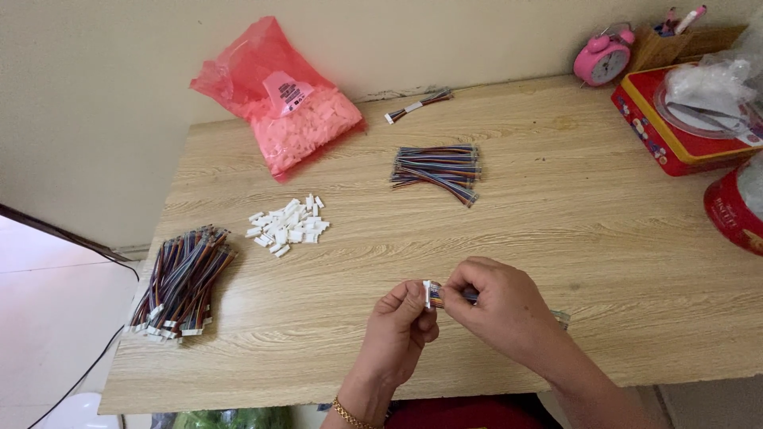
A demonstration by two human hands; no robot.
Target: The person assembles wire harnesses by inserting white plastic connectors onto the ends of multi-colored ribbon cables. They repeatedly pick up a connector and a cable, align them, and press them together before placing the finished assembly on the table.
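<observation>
Wooden table [556, 191] carries: pink bag w/ white connectors [286, 103], loose white connector pile [288, 225], wire bundle at left edge [181, 282], 2nd wire bundle at centre [437, 168], single cable near wall [419, 105], red tins [675, 135], pink alarm clock [604, 58].

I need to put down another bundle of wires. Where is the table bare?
Bare wood lies between the loose wire bundle and the red tin, and between the white connectors and both hands. The right edge, by the tins, is crowded.

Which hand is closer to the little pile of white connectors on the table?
Left. The left hand sits below and right of the white connector pile; the right hand is farther right, both pinching a small ribbon wire piece.
</observation>
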